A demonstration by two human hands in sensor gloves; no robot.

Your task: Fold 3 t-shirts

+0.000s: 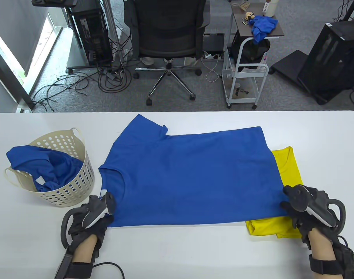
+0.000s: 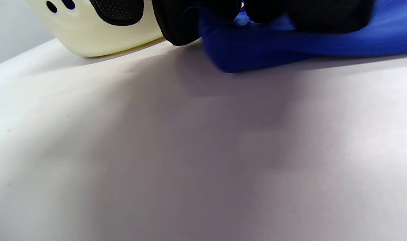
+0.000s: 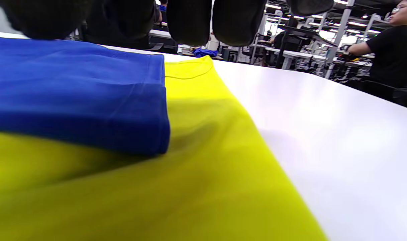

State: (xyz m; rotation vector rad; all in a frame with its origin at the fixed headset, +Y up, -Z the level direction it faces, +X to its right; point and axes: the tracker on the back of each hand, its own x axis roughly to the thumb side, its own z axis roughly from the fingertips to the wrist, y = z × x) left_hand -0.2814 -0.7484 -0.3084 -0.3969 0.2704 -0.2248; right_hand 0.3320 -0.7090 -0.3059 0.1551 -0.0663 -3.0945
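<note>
Your blue shirt (image 1: 188, 177) lay spread on the surface (image 1: 177, 250), folded once lengthwise as far as could be judged, with its hem end overlapping the yellow shirt (image 1: 284, 229), which looked already folded. A third shirt (image 1: 49, 168) remained crumpled in the basket (image 1: 78, 180) at your left, so roughly one of three appeared done. Your left hand (image 1: 89, 221) held the near collar-end corner, fingers (image 2: 186, 23) closed on the cloth; your right hand (image 1: 307, 209) rested at the near hem corner, though whether its fingers (image 3: 190, 20) pinched the cloth could not be told. The yellow shirt beneath risked being dragged along; the basket stood just beside your left hand.
</note>
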